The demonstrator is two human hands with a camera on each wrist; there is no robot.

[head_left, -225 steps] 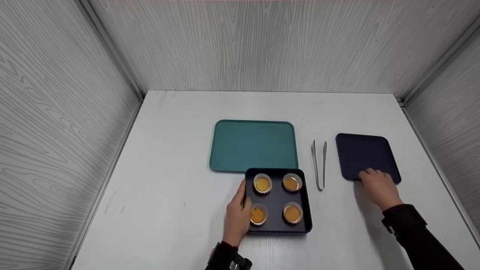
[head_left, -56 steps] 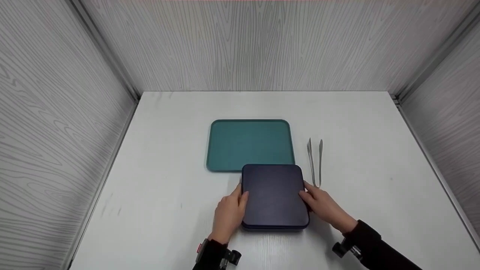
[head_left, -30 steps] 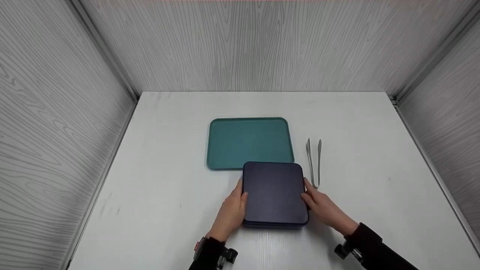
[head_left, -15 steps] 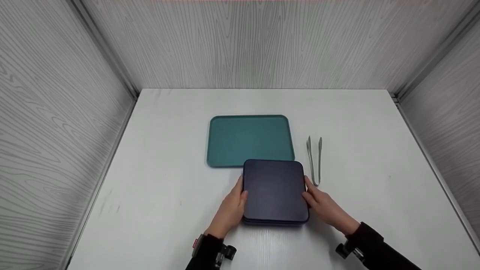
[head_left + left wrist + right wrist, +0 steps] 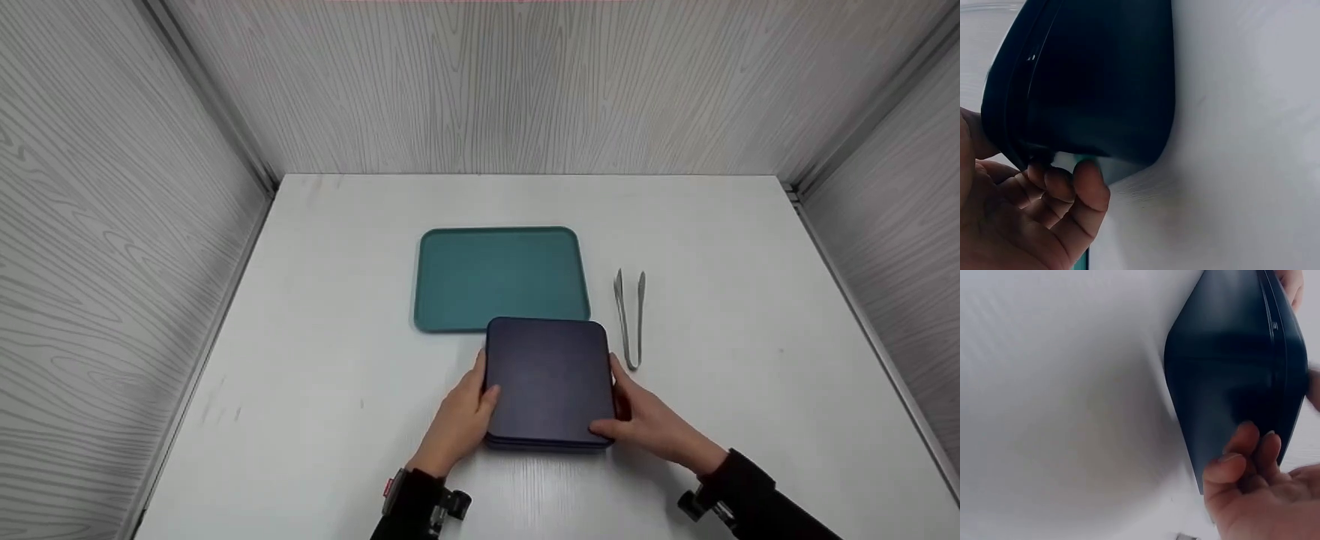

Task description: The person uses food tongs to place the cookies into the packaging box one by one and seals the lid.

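A dark navy square box (image 5: pixel 1213 382) with its matching lid (image 5: pixel 547 379) on top stands on the white table, in front of a teal tray. The lid covers the inside of the box. My left hand (image 5: pixel 459 420) holds the left side, its thumb on the lid's edge; in the left wrist view the fingers (image 5: pixel 1092 185) curl beside the box wall. My right hand (image 5: pixel 652 427) holds the right side, thumb resting on the lid near its front right corner. In the right wrist view its fingertips (image 5: pixel 1227 468) are bent against the side wall.
The teal tray (image 5: pixel 499 277) lies just behind the box. Metal tongs (image 5: pixel 636 345) lie to the right of the tray, close beyond my right fingertips. Grey wood-grain panels (image 5: pixel 480 90) enclose the table at the back and sides.
Earlier the box was uncovered, showing several small cupcakes, and the lid lay at the right under my right hand. The lid now covers it. My right thumb has just shifted toward the lid's front corner.
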